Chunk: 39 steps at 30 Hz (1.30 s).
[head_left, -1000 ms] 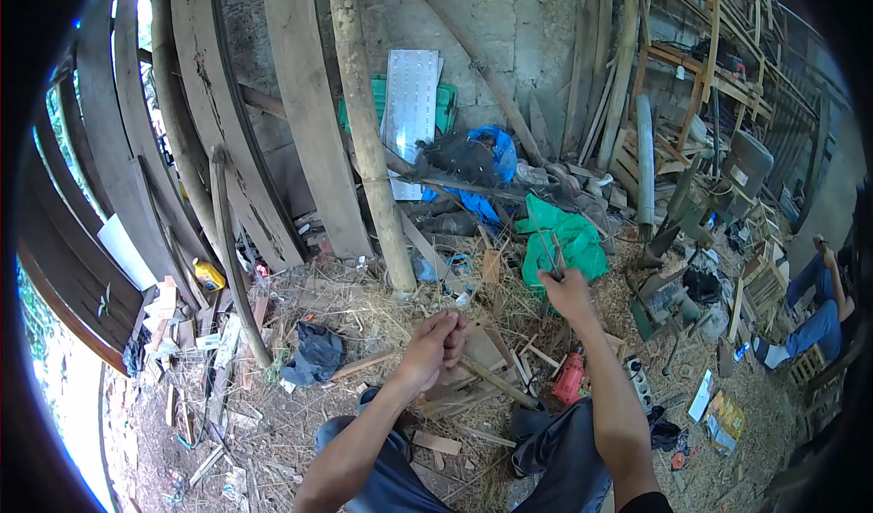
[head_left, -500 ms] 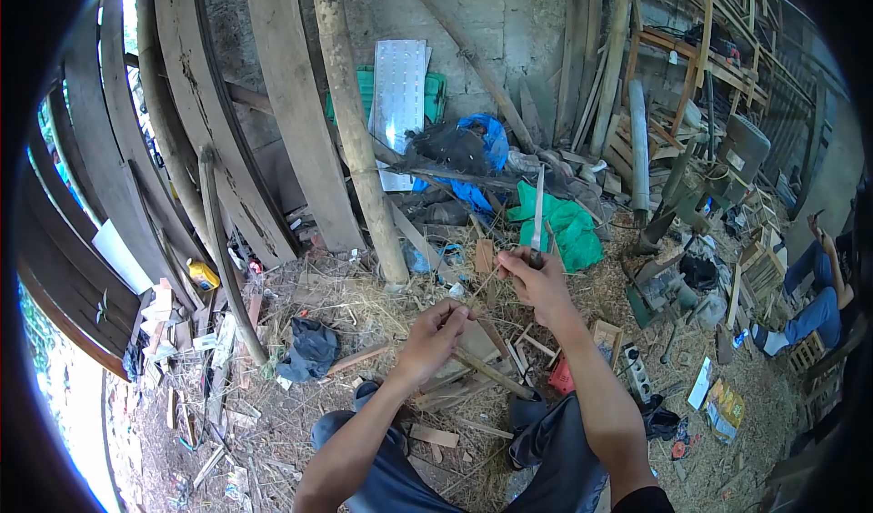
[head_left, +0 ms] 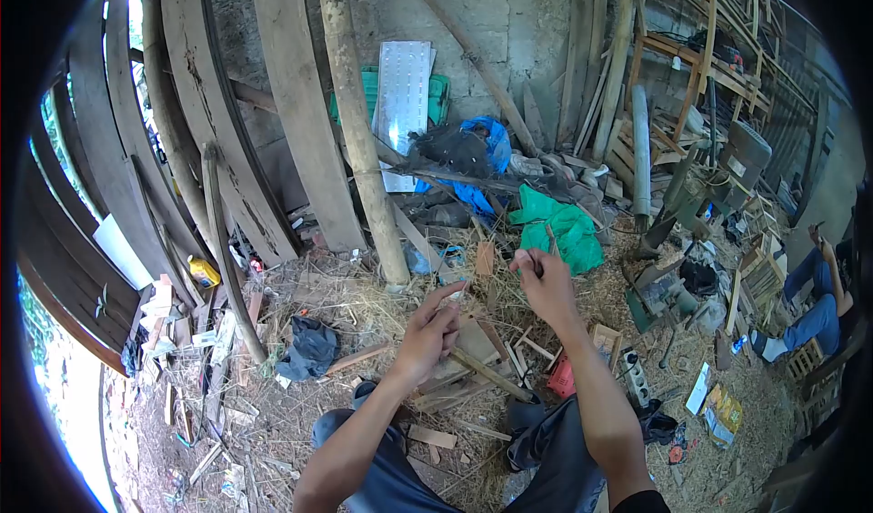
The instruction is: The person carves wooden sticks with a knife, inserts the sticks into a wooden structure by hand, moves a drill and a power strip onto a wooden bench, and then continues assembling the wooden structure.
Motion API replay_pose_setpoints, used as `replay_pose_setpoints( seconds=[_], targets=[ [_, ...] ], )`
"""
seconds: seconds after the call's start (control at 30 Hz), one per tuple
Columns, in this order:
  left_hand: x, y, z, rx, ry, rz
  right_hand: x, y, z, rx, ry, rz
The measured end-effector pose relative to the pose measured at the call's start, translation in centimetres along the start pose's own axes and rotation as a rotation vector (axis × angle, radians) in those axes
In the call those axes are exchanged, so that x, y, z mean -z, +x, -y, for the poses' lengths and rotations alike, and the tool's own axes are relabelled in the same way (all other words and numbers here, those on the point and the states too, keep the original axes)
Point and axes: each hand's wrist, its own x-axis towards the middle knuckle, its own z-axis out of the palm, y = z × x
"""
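Note:
My right hand (head_left: 547,290) is closed around the handle of a knife (head_left: 551,238). Its blade now appears short and dark, pointing away in front of the green plastic bag. To its lower left, my left hand (head_left: 426,336) has its fingers curled, the index finger reaching forward. A thin pale strip (head_left: 466,287) shows at the fingertips, too small to make out well. The two hands are apart, above the straw-covered ground between my knees. Below them a wooden stick (head_left: 491,372) slants over pieces of board.
Planks (head_left: 305,104) and a pole (head_left: 355,131) lean at the left. A green plastic bag (head_left: 559,231) lies ahead. A black bag (head_left: 309,349), a red crate (head_left: 561,377) and a power strip (head_left: 636,377) surround me. Another person (head_left: 818,299) sits at the far right.
The knife's long bright blade has turned and looks much shorter. My right hand has shifted slightly right and down; my left fingers have extended forward, and the strip has moved from between the hands.

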Motion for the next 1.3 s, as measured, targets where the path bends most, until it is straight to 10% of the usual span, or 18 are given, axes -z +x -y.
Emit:
replay_pose_setpoints(
  seconds=[0.67,0.9,1.3],
  targets=[
    [0.7,0.8,1.1,-0.239,0.282,-0.145,-5.0,-4.3,3.2,0.183,-0.568,0.24],
    [2.2,1.3,0.0,-0.194,-0.018,-0.173,-2.4,-2.2,1.6,0.26,-0.018,0.639],
    [0.5,0.1,0.5,-0.098,-0.114,0.054,-4.4,-3.5,3.0,0.315,-0.311,0.155]
  ],
)
